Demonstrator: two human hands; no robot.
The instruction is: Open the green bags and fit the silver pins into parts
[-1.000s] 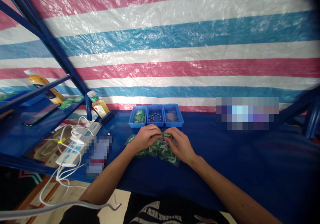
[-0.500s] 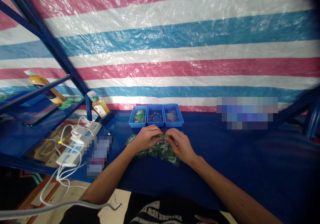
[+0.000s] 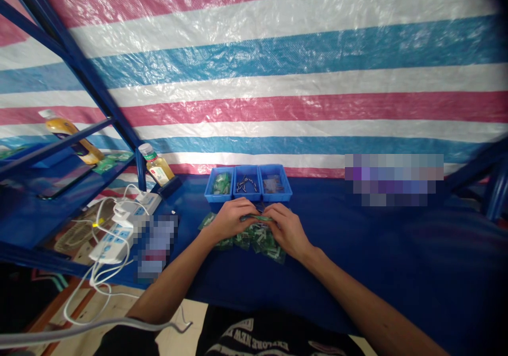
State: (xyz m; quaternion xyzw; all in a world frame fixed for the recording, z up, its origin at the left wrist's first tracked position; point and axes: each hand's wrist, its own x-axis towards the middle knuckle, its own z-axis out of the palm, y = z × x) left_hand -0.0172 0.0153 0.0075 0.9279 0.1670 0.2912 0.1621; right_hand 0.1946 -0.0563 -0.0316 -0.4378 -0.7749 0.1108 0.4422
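Observation:
My left hand [image 3: 232, 221] and my right hand [image 3: 290, 231] meet over the middle of the table, thumbs and fingers pinched on a small green plastic packet [image 3: 262, 218] stretched between them. Its contents are too small to make out. Below and around the hands lies a pile of green packets [image 3: 268, 246] with pale pieces inside, partly covered by my left hand. Just beyond stand three blue bins: the left bin [image 3: 217, 198] holds green packets, the middle bin [image 3: 246, 197] dark metal pins or screws, the right bin [image 3: 277, 198] small clear pieces.
On the left are a white power strip [image 3: 113, 245] with tangled cables, a juice bottle [image 3: 159, 171] and a blue metal frame [image 3: 91, 75]. Another bottle [image 3: 75, 138] stands beyond the frame. A striped plastic sheet [image 3: 278, 107] hangs behind the blue table [image 3: 349, 250].
Both hands stay nearly in place. The green packet between the fingertips has tilted slightly and shows a little more of its surface.

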